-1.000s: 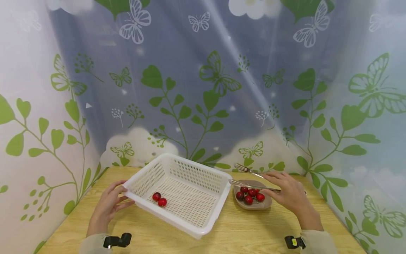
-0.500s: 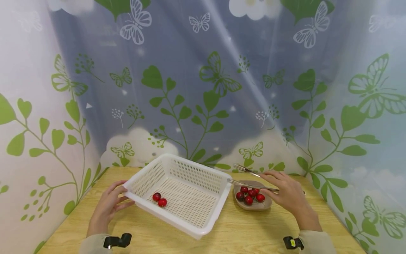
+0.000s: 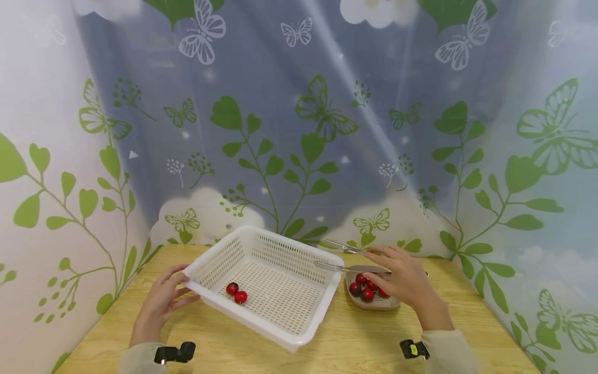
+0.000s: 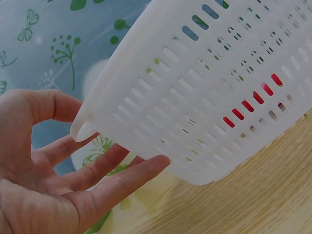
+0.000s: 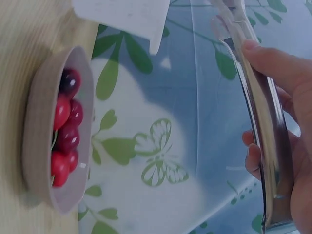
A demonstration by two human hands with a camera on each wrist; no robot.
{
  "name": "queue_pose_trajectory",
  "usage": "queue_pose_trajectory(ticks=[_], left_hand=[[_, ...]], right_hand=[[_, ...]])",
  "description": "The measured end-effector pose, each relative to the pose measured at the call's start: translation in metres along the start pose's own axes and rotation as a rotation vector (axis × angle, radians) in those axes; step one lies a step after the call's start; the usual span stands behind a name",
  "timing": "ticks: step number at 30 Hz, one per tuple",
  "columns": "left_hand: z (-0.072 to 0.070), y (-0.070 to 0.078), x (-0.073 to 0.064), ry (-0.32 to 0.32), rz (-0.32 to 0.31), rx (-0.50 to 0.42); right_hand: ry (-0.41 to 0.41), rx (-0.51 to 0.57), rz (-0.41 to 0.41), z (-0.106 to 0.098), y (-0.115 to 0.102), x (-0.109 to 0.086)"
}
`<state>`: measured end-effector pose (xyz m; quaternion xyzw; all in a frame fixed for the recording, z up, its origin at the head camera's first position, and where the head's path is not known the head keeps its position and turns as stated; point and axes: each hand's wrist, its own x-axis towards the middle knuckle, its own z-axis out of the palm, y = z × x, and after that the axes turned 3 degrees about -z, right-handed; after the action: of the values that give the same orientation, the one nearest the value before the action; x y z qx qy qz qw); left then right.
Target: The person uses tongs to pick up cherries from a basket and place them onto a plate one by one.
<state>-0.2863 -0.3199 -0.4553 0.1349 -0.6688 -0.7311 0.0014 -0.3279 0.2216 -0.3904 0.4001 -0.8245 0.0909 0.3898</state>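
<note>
My left hand (image 3: 161,298) holds the left corner of a white perforated plastic basket (image 3: 261,323), its fingers at the rim (image 4: 92,105). Inside the basket lie two red cherries (image 3: 240,297), side by side. Metal tongs (image 3: 352,268) are in my right hand (image 3: 404,278), thumb on one arm and fingers on the other. Their tips stand apart with nothing seen between them, the nearer one overlapping the basket's right wall in the head view. Below the tongs sits a small beige bowl (image 5: 39,131) with several cherries (image 5: 68,139), partly covered by the hand in the head view.
Basket and bowl stand on a light wooden table (image 3: 345,343), the bowl just right of the basket. A curtain (image 3: 261,130) with leaf and butterfly prints hangs behind the table and along both sides.
My right hand has carried the tongs left, toward the basket, so the tips now reach over its right edge. The left hand, the basket and the bowl stay in place.
</note>
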Motion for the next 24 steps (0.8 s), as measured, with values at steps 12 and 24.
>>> queue_pose_trajectory(ticks=[12,24], left_hand=[[-0.001,-0.002,0.0,-0.001,0.001,-0.003],[-0.001,-0.001,0.001,-0.005,0.002,-0.009]], right_hand=[[-0.034,0.078,-0.058,0.018,-0.018,0.048],[-0.116,0.113,-0.133,0.041,-0.037,0.09]])
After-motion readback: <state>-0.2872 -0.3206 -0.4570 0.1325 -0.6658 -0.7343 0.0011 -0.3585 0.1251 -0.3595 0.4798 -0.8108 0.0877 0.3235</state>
